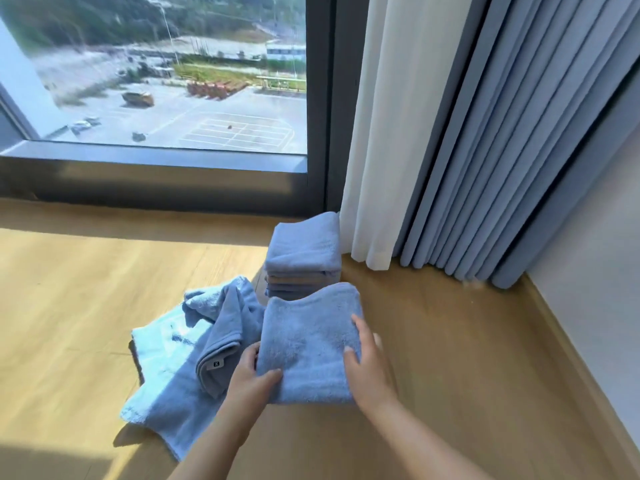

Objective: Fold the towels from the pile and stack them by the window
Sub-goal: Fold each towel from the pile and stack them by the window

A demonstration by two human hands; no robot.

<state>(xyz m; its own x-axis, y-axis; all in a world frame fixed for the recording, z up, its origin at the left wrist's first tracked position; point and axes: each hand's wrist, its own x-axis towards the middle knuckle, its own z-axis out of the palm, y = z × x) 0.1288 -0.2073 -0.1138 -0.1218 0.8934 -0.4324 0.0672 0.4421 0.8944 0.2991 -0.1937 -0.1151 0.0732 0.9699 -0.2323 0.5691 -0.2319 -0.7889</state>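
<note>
One folded towel (311,344), blue, centre-bottom of frame, grasped by both hands: left hand (251,372) pinches its lower left edge, right hand (367,362) grips its right edge. One stack (304,258) of folded towels just above it, by the window (156,74); layer count unclear. Two loose towels lower left: light blue towel (162,375) flat, darker towel (225,327) crumpled on it. Two curtains upper right: white curtain (381,133), blue curtain (502,133). Wood floor (86,289).

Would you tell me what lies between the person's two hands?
A folded blue towel, held by the left hand and right hand at its sides, in the head view.
</note>
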